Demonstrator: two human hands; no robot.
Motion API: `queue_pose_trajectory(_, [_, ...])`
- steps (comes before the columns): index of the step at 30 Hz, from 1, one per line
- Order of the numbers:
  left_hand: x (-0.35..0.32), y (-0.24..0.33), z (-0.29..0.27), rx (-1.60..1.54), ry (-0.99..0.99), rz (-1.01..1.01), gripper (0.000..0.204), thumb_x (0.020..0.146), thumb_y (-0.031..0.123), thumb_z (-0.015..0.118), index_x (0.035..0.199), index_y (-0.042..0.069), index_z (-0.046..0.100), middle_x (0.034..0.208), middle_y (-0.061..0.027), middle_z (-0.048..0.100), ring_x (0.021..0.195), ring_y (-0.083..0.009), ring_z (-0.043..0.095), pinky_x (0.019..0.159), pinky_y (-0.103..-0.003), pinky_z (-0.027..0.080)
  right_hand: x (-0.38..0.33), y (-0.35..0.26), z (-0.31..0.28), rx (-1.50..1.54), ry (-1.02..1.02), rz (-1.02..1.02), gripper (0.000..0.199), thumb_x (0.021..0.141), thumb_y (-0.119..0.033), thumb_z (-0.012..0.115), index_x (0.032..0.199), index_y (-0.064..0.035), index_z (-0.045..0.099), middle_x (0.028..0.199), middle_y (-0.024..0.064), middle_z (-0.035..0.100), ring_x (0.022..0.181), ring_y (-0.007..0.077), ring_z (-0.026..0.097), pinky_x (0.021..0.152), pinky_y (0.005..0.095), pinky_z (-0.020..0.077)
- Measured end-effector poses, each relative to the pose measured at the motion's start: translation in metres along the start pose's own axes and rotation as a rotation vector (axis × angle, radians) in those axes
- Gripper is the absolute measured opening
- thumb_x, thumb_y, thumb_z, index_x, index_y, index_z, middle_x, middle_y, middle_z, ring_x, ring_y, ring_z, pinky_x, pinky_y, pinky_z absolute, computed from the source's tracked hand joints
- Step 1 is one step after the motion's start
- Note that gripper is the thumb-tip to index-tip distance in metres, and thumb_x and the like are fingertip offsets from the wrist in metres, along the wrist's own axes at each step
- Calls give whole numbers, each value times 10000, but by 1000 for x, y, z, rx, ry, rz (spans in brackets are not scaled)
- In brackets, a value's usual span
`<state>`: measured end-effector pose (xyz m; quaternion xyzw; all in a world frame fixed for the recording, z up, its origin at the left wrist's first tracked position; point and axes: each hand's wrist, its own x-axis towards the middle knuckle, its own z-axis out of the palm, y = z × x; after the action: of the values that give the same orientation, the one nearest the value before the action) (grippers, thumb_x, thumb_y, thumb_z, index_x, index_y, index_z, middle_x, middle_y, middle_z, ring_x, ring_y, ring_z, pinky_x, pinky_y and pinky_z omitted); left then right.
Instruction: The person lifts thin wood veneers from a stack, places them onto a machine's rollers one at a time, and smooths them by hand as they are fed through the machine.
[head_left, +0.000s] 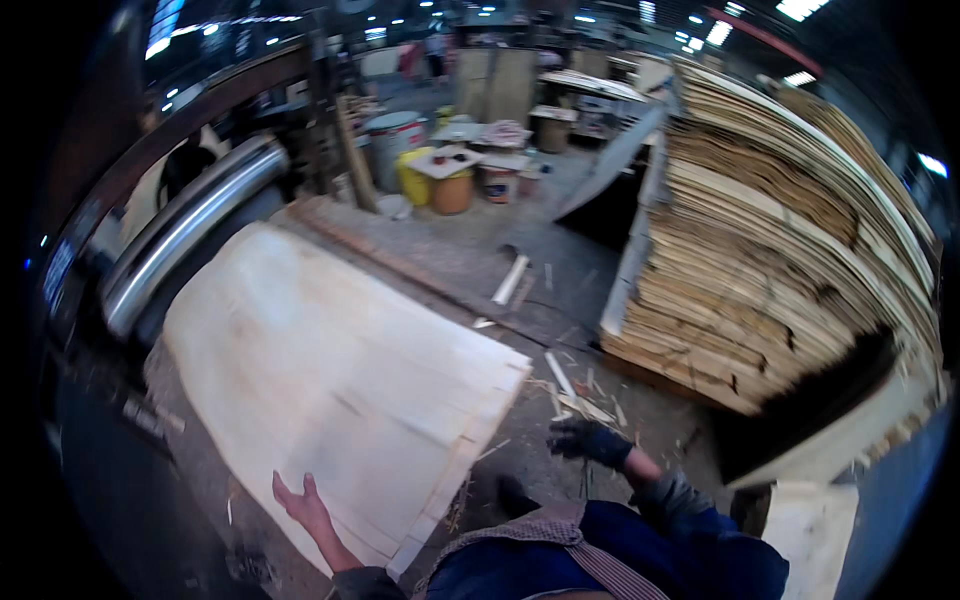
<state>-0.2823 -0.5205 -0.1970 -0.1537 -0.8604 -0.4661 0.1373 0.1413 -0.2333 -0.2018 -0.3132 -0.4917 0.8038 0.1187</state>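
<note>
A pale wood veneer sheet [330, 370] lies in front of me, its far end beside a shiny metal roller [195, 235]. Over the sheet's near left edge is my left hand [308, 508], bare, with thumb and fingers apart and nothing in it. Whether it touches the wood I cannot tell. My right hand [590, 442] wears a dark glove and hangs off the sheet's right side, above the littered floor. Its fingers stretch leftward, slightly blurred, and no object shows in them.
A tall stack of veneer sheets [740, 270] stands on the right. Wood strips [560, 375] and splinters litter the floor between. Farther back are a yellow sack [413, 177], an orange-brown drum [452, 192] and a white bucket [500, 183]. Another veneer piece [808, 530] lies at lower right.
</note>
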Motion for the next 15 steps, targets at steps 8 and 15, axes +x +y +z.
queue_pose_trajectory(8, [-53,287,100,-425,-517,454,605,738,35,618,1284,16,357,1307,-174,358,1230,-291,325,1017,-359,257,-137,-126,-71,-596,696,-547,283,821,-184,599,1049,-17,589,1028,99,605,950,171,557,838,270,425])
queue_pose_trajectory(15, [-172,532,200,-635,-559,1071,627,721,65,641,1284,28,369,1286,-160,404,1212,-280,362,1003,-350,281,-261,-163,-200,-902,967,-728,244,786,-53,583,1027,-14,600,1054,90,597,964,162,566,809,277,456])
